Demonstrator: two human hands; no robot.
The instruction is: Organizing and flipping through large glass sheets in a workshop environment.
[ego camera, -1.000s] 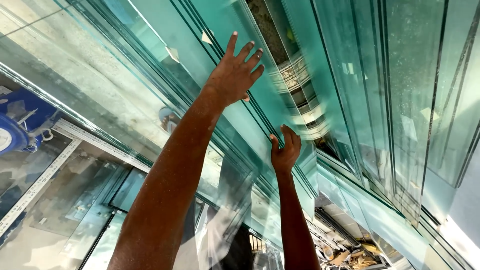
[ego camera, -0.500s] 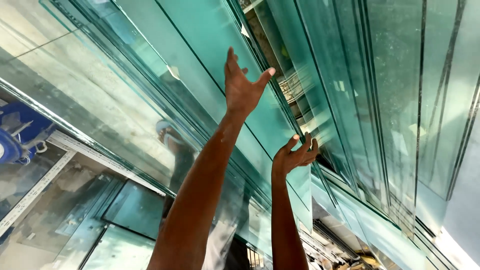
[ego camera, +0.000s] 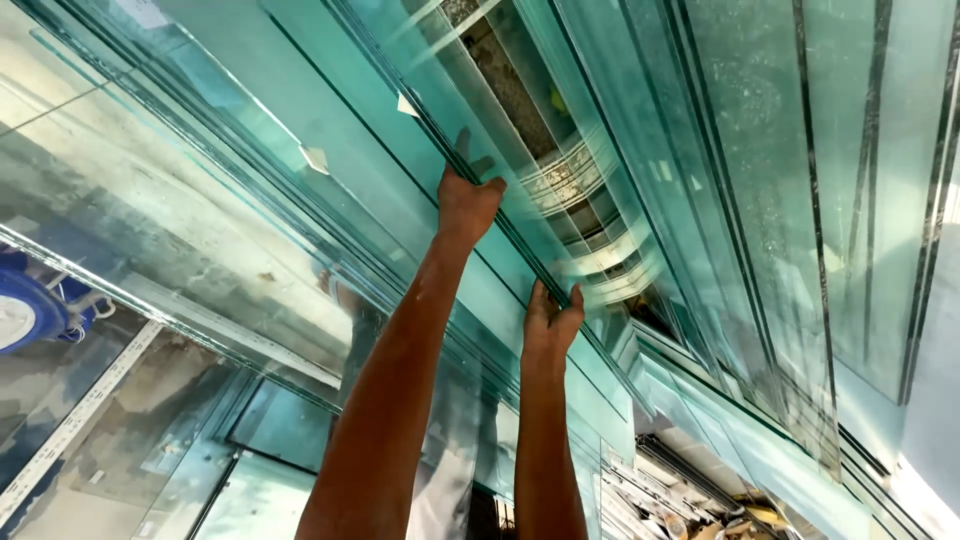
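My left hand [ego camera: 466,205] and right hand [ego camera: 551,322] both gripped the edge of a large greenish glass sheet [ego camera: 330,130], fingers curled over its rim. The sheet leaned among stacked glass panes [ego camera: 760,180], right of a blue machine [ego camera: 30,310].

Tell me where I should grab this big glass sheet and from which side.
Take the glass sheet by its long exposed edge, coming from the open gap side, as the left hand and right hand do now. The faces are broad, flat and smooth, so probably only the thin edge lets fingers hook round. Keep the hands spread apart along it.
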